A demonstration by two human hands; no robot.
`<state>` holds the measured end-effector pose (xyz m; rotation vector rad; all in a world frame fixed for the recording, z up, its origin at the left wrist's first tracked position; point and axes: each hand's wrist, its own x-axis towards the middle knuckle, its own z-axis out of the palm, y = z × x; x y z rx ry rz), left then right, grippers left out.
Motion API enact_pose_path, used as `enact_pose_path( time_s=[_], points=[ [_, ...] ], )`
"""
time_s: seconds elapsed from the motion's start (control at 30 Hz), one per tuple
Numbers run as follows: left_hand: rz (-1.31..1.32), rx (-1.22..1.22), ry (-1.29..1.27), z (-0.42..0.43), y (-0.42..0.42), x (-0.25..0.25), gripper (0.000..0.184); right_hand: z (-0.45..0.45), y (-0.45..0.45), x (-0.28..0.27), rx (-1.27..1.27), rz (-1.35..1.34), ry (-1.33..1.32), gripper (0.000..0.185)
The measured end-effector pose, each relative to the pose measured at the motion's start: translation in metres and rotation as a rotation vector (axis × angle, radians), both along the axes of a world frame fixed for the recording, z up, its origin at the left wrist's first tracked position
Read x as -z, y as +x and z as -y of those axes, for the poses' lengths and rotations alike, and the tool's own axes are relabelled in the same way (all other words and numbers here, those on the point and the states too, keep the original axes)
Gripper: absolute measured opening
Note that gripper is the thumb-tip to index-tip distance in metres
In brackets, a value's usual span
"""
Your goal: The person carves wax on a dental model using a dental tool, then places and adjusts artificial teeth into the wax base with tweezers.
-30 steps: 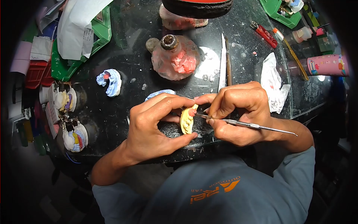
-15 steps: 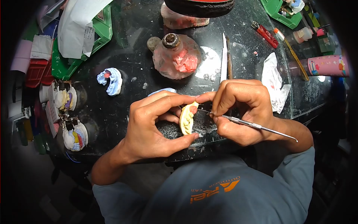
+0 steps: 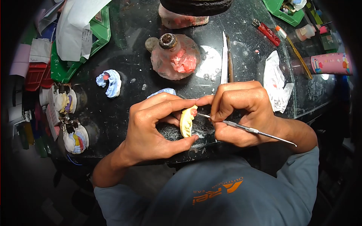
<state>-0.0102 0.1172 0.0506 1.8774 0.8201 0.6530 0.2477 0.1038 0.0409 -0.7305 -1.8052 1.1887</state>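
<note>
"What fills your left grip (image 3: 151, 124)?"
"You clasp a curved yellow plaster-like dental cast (image 3: 186, 122) there."
"And your right grip (image 3: 243, 115)?"
"It pinches a slim silver metal tool (image 3: 247, 129), tip at the cast's pink patch (image 3: 194, 112); a blue horseshoe-shaped model (image 3: 116, 84) lies beyond your left grip."

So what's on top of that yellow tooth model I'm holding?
A pink lump sits near the far end of the yellow tooth model, with the tip of the metal tool at or beside it. The parts gripped by the left hand are covered.
</note>
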Motion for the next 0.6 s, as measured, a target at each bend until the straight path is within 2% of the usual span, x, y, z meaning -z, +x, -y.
enact_pose_path(
  time_s=[0.47,0.6],
  points=[
    [-0.001,-0.001,0.001,-0.0002,-0.0005,0.0000,0.062,-0.0007,0.0021,-0.0025,-0.026,0.029,0.024,0.018],
    [0.000,-0.007,-0.005,0.0003,-0.0004,0.0003,0.063,-0.0009,-0.0007,0.0016,0.005,-0.033,0.027,0.019]
  ],
)
